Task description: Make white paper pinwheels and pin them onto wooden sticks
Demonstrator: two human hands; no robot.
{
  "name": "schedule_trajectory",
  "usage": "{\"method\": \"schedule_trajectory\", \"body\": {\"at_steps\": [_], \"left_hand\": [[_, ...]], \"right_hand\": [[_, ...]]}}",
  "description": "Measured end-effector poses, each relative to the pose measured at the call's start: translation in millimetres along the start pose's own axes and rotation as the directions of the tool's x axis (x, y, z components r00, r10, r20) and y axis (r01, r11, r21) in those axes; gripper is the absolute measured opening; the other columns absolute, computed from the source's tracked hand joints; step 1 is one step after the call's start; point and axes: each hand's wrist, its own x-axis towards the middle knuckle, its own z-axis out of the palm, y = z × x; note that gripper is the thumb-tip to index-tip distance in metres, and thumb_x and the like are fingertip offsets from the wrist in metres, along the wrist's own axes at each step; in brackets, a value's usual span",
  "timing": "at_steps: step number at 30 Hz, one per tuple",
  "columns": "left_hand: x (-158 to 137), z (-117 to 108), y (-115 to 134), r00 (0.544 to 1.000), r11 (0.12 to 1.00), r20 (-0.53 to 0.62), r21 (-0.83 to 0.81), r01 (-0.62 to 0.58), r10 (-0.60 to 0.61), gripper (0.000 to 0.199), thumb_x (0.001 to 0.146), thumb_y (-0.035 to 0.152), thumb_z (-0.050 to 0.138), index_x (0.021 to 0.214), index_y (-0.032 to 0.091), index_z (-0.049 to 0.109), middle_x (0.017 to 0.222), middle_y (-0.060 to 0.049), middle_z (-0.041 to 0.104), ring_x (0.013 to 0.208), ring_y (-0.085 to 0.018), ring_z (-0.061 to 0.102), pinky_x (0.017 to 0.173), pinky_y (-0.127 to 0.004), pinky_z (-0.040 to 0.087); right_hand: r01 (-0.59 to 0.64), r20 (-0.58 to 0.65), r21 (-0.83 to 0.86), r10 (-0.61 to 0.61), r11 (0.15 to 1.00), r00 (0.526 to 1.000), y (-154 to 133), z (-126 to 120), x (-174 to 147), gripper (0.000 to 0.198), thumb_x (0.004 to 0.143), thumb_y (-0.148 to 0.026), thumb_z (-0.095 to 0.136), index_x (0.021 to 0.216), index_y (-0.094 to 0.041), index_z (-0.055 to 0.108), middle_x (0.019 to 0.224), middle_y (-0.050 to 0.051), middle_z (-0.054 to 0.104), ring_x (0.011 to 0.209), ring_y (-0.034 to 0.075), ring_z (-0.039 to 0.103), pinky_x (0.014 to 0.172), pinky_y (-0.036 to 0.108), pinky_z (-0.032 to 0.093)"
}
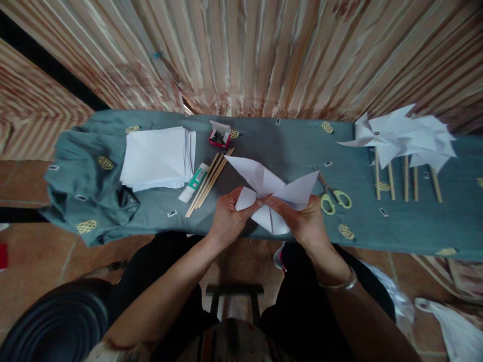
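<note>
A white paper pinwheel [269, 183] is held between my two hands above the front edge of the cloth-covered table. My left hand [231, 213] grips its left side, the thumb pressed in near the centre. From the right, my right hand [302, 216] pinches it too, its thumb meeting the other at the middle. Fingers behind the paper are hidden. Just left of my left hand lie several thin wooden sticks [210, 183] and a green and white glue stick [194, 183]. Scissors [334, 196] with yellow-green handles rest right of my right hand.
A stack of white paper [156, 158] lies on the left of the green tablecloth [279, 143]. Near the back edge stands an open red box [220, 134] of small dark pieces. Several pinwheels on sticks [407, 136] lie at the right. Behind is a pleated curtain [256, 60].
</note>
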Motion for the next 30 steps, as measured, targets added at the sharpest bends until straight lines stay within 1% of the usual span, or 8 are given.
{"method": "schedule_trajectory", "body": {"at_steps": [5,10,18,22,25,28,30], "left_hand": [[0.0,0.2,-0.5,1.000,1.000,0.002,-0.017,-0.001,0.001,0.027,0.072,0.034,0.079,0.062,0.017,0.061,0.059,0.004,0.054,0.055,-0.009,0.043,0.053,-0.022,0.034],[-1.5,0.8,0.4,1.000,0.999,0.014,-0.044,-0.006,0.007,0.027,0.072,0.033,0.080,0.061,0.017,0.061,0.056,0.005,0.052,0.052,-0.008,0.040,0.052,-0.022,0.033],[-2.6,0.6,0.0,0.999,0.998,-0.013,-0.046,0.036,-0.037,0.026,0.071,0.033,0.082,0.062,0.017,0.064,0.059,0.004,0.056,0.054,-0.009,0.044,0.053,-0.022,0.034],[-2.3,1.1,-0.6,0.999,0.999,-0.012,-0.031,0.038,-0.038,0.026,0.071,0.034,0.082,0.062,0.017,0.064,0.057,0.004,0.054,0.053,-0.009,0.042,0.052,-0.022,0.033],[-2.9,2.0,-0.5,0.998,0.998,-0.022,-0.034,0.061,-0.062,0.026,0.070,0.035,0.082,0.063,0.017,0.066,0.058,0.004,0.057,0.053,-0.009,0.045,0.053,-0.023,0.035],[-1.9,2.0,-2.1,0.996,0.996,-0.034,-0.048,0.079,-0.080,0.026,0.068,0.038,0.082,0.065,0.017,0.067,0.061,0.002,0.061,0.055,-0.011,0.049,0.054,-0.023,0.038],[1.1,0.8,-5.0,0.995,0.994,-0.037,-0.065,0.090,-0.092,0.026,0.066,0.039,0.083,0.067,0.017,0.069,0.063,0.001,0.064,0.056,-0.012,0.051,0.055,-0.024,0.039]], "right_hand": [[-0.001,0.017,0.030,0.000,1.000,1.000,0.5,-0.8,-0.9,0.021,0.061,-0.030,0.088,0.061,-0.017,0.071,0.060,0.000,0.067,0.053,0.013,0.057,0.043,0.026,0.049],[0.005,0.010,0.036,-0.006,0.999,1.000,0.9,-0.8,-2.2,0.020,0.059,-0.028,0.089,0.060,-0.018,0.071,0.059,-0.001,0.066,0.052,0.013,0.058,0.042,0.025,0.049],[0.019,0.017,0.035,-0.020,0.999,1.000,1.7,0.6,-4.6,0.020,0.063,-0.030,0.087,0.063,-0.017,0.071,0.062,0.000,0.068,0.054,0.014,0.060,0.045,0.026,0.051],[0.021,0.016,0.023,-0.021,1.000,1.000,3.9,0.8,-4.3,0.021,0.062,-0.030,0.088,0.063,-0.018,0.071,0.061,0.000,0.068,0.053,0.014,0.059,0.044,0.026,0.050],[0.043,0.008,0.020,-0.044,0.999,0.999,5.8,2.9,-4.4,0.021,0.063,-0.033,0.087,0.064,-0.019,0.072,0.063,-0.001,0.070,0.055,0.014,0.060,0.045,0.026,0.051],[0.069,0.012,-0.027,-0.069,0.997,0.998,4.9,1.9,-2.9,0.022,0.066,-0.038,0.085,0.065,-0.020,0.072,0.064,-0.001,0.071,0.056,0.015,0.063,0.046,0.026,0.053],[0.091,0.048,-0.095,-0.086,0.991,0.995,2.2,-4.4,1.8,0.022,0.068,-0.041,0.084,0.070,-0.021,0.074,0.069,0.000,0.074,0.061,0.016,0.066,0.052,0.028,0.056]]}}
